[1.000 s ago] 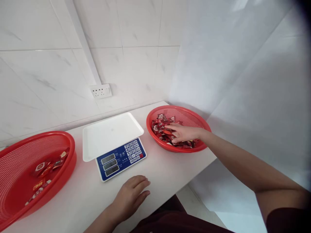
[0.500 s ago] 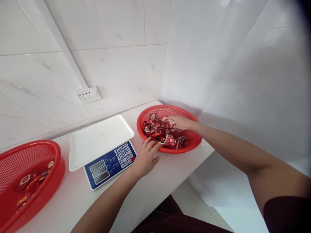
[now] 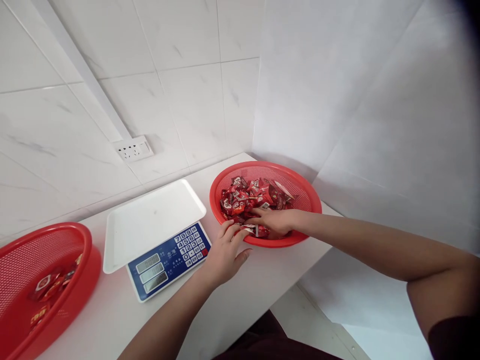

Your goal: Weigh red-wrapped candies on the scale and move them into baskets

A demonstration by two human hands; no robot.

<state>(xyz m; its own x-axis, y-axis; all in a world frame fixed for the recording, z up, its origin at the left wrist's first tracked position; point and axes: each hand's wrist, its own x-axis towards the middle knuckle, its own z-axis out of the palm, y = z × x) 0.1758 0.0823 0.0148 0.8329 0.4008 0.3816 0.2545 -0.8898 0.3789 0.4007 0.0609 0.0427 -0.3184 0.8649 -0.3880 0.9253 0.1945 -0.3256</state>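
A red mesh basket (image 3: 314, 196) stands on the white table, holding a heap of small red wrapped snack packets (image 3: 258, 192). My right hand (image 3: 275, 220) reaches into its near side, palm down on the packets. Its visible fingers stretch left over the wrappers; the fingertips are partly lost among them. At the basket's near left rim rests my left hand (image 3: 225, 252), fingers spread and thumb apart, with nothing held. Just left of that hand sits a digital scale (image 3: 168, 260) with a blue keypad panel and a bare white weighing tray (image 3: 153, 220).
A second red mesh basket (image 3: 88, 240) at the far left contains several red packets (image 3: 48, 290). Behind the white table (image 3: 240, 300) rises a tiled wall with a power socket (image 3: 133, 148). White sheeting (image 3: 360, 110) borders the right side.
My right hand has moved from the far side of the packet heap to the near side, uncovering packets at the back right. My left hand stays at the rim. The view has shifted slightly.
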